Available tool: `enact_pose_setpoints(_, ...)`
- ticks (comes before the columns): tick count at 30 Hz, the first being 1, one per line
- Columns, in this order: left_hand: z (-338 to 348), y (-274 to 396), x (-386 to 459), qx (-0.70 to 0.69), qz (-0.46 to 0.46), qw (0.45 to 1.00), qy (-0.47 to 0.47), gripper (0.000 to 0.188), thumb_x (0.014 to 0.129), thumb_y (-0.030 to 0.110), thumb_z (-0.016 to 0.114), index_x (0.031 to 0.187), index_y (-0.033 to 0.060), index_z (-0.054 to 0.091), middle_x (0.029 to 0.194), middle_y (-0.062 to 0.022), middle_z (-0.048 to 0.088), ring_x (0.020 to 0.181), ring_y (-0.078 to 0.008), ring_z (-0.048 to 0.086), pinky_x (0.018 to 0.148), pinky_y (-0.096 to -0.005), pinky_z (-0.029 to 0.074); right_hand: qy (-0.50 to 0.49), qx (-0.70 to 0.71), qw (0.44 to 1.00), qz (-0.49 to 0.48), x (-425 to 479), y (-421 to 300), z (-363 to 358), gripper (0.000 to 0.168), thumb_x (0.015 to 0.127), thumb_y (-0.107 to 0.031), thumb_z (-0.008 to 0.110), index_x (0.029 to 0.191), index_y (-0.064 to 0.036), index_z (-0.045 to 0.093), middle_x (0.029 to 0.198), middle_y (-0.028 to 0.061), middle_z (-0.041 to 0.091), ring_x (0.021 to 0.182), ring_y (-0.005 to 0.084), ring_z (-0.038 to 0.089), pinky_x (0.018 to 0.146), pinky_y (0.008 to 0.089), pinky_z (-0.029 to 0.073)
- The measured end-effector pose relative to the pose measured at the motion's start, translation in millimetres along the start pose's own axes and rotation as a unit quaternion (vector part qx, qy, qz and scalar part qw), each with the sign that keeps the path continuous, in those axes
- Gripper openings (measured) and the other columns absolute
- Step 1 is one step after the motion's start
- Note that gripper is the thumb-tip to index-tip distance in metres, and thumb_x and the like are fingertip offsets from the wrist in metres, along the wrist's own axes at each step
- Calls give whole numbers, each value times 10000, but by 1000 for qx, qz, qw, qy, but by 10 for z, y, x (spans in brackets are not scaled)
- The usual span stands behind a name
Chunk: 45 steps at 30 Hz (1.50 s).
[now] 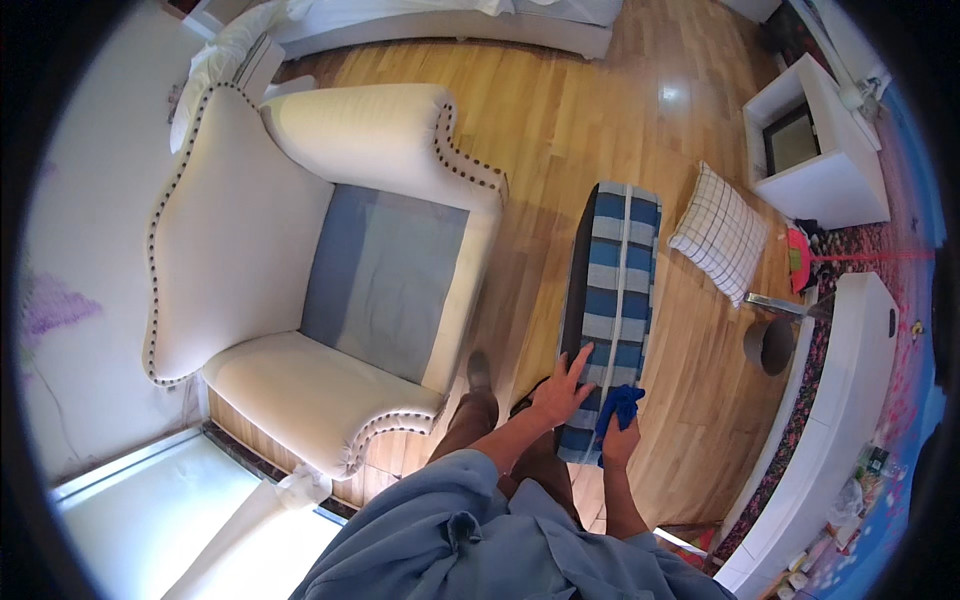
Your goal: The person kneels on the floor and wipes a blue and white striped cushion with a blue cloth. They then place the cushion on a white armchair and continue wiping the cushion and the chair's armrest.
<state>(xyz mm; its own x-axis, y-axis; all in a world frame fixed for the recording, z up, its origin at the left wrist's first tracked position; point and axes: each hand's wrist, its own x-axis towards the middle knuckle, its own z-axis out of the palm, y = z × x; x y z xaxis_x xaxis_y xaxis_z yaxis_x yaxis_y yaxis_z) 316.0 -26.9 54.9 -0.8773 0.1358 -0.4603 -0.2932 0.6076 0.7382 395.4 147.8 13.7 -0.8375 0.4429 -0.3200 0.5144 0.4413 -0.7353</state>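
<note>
Before me a striped seat cushion (606,292) in blue, grey and white stands on its narrow side on the wooden floor. A pale zip or piping line runs along its upward face. My left hand (561,391) rests on the near part of the cushion with its fingers spread, holding nothing. In my right hand (621,442) is a bunched dark blue cloth (619,407), pressed against the cushion's near right edge. To the left stands a cream wingback armchair (240,240) with dark nailhead trim; its bare seat base (390,277) shows grey fabric.
A checked pillow (721,234) lies on the floor right of the cushion, near a dark waste bin (769,347). Farther back is a white cabinet (821,150). A long white unit (810,442) runs along the right. A pale bed base (450,34) lies at the far side.
</note>
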Motion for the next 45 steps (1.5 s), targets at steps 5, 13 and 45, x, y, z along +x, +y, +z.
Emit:
enact_pose_setpoints(5,-168,-151,-77,-31,-36,999,0,810,953,266,628,1582,321,120,1422,-308,420,1193,-512,530,967,-526,479,-39,38,997,46,-170,-208,170,285,977,-157,599,1209,5,634,851,77,668,541,150,602,414,291,464)
enact_pose_setpoints(13,-512,-409,-190,-109,-34,993,21,817,936,249,634,1583,275,137,1415,-310,444,1224,-523,498,1011,-528,439,-98,98,985,98,-434,-750,391,265,982,-147,598,1202,-1,615,867,76,654,600,146,620,414,292,487)
enact_pose_setpoints(45,-744,-1214,118,-89,-330,866,366,530,963,550,533,1016,23,531,972,-272,645,924,-480,610,787,-543,472,-262,-5,964,45,-159,-755,934,530,927,-187,628,1387,33,483,1275,234,629,1186,338,607,1013,384,459)
